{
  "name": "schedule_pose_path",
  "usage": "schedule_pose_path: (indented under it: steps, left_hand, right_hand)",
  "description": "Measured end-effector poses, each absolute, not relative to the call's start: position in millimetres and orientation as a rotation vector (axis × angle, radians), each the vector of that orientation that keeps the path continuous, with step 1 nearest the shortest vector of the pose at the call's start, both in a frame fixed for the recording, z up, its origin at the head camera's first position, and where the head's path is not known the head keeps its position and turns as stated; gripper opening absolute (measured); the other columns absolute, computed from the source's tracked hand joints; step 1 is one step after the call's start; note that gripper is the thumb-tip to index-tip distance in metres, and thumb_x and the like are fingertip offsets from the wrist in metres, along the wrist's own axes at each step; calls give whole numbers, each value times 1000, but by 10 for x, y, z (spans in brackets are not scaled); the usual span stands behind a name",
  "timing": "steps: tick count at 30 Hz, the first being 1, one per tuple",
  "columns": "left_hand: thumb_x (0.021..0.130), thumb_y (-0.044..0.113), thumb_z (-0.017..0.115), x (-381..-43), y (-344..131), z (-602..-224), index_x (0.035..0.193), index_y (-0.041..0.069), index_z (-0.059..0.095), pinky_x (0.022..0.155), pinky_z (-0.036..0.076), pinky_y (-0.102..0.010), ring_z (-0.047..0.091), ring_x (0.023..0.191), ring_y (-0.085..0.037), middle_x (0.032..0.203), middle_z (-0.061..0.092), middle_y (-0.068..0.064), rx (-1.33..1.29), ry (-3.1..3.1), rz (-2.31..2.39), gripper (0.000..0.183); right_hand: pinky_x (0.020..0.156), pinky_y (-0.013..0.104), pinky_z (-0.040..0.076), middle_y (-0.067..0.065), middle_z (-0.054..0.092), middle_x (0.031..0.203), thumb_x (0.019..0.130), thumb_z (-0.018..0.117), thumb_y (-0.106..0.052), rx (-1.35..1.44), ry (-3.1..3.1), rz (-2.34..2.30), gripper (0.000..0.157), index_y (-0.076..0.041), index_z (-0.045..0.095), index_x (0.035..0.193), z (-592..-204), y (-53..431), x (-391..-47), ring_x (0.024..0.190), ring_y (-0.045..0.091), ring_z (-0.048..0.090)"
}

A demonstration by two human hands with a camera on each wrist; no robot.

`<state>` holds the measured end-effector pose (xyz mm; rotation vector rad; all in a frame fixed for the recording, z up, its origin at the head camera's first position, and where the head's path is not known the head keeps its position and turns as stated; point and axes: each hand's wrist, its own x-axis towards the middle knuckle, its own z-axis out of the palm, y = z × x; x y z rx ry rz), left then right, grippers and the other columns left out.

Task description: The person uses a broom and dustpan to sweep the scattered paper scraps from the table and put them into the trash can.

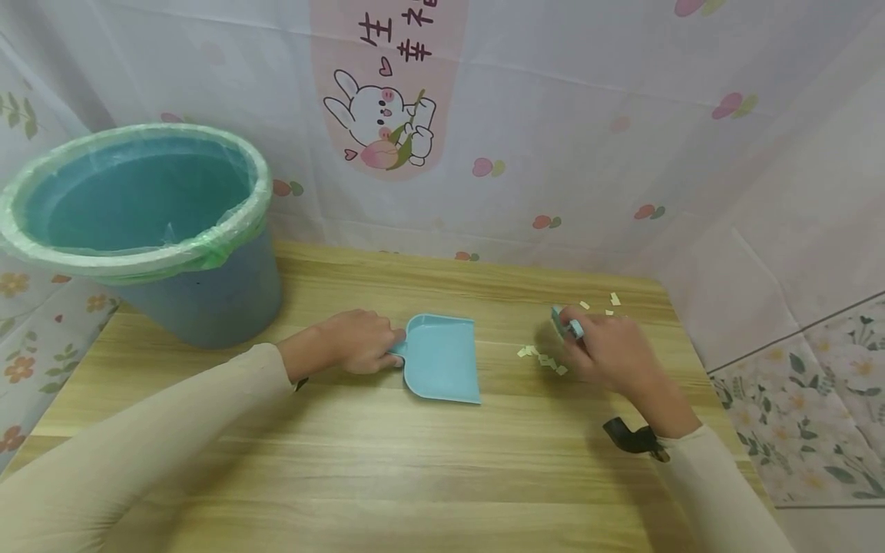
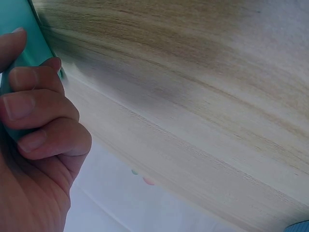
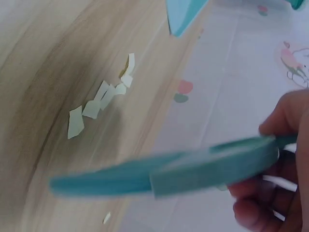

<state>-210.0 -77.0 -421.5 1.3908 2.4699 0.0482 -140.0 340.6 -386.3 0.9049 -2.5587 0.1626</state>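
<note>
A light-blue dustpan (image 1: pixel 442 359) lies on the wooden table with its wide edge facing right. My left hand (image 1: pixel 362 342) grips its handle; in the left wrist view the fingers (image 2: pixel 53 137) curl round it. My right hand (image 1: pixel 608 349) holds a small blue-green brush (image 3: pixel 193 169), raised over the tabletop and blurred in the right wrist view. Several pale paper scraps (image 1: pixel 542 359) lie in a loose row between the dustpan and the right hand. A few more scraps (image 1: pixel 614 299) are scattered beyond that hand, near the table's back edge.
At the back left stands a large blue bucket (image 1: pixel 207 299) lined with a clear green-tinted bag. Printed curtains (image 1: pixel 567 153) hang behind the wooden table (image 1: pixel 387 476) and on both sides. A black strap (image 1: pixel 629 438) juts from the right wrist.
</note>
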Motion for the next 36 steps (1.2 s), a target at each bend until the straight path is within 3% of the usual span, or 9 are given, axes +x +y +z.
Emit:
schedule_pose_path:
  steps: [4,7,12,18,23,30,36]
  left_hand:
    - [113,37,62,-2102,-774,-4235,112,3,66,63,42,-32,45,64,-13,72,45,3,1403,2473,55,34]
    - [113,37,62,-2100,-775,-4239,112,3,66,63,42,-32,45,64,-13,71,45,3,1407,2476,54,35]
    - [113,38,62,-2094,-770,-4222,112,3,66,62,41,-32,45,63,-13,71,44,3,1401,2474,48,35]
    - [113,36,63,-2096,-769,-4216,111,3,65,63,43,-33,45,64,-13,71,45,3,1402,2474,60,33]
    - [113,36,62,-2100,-769,-4218,112,3,66,63,42,-32,44,64,-13,72,45,3,1390,2470,60,33]
    - [113,36,62,-2096,-768,-4203,113,2,66,63,40,-31,44,64,-13,72,46,2,1384,2460,62,33]
    - [113,36,62,-2096,-771,-4201,112,2,65,63,40,-31,44,63,-13,72,46,2,1384,2461,55,34]
  right_hand:
    - [44,31,21,-11,29,56,96,54,-17,796,-2579,135,2,-14,54,96,-3860,3419,-1365,48,8,23]
    - [45,30,18,-14,22,57,95,54,-17,776,-2567,147,7,-15,49,90,-3896,3410,-1354,49,7,20]
    - [45,29,19,-15,24,56,93,53,-14,766,-2572,247,6,-14,48,90,-3993,3347,-1363,48,5,20]
    - [47,29,22,-13,24,58,96,58,-7,655,-2646,354,17,-15,48,85,-4055,3197,-1409,50,6,20]
    - [46,29,25,-11,29,58,99,57,-6,662,-2654,400,11,-11,54,90,-4075,3062,-1494,49,5,23]
    - [50,30,29,-11,37,58,105,56,-8,808,-2702,432,5,-9,61,105,-4070,2956,-1561,50,6,30]
    - [54,28,34,-14,44,69,103,61,-2,1061,-2626,506,13,-14,59,104,-4063,2959,-1555,58,1,34]
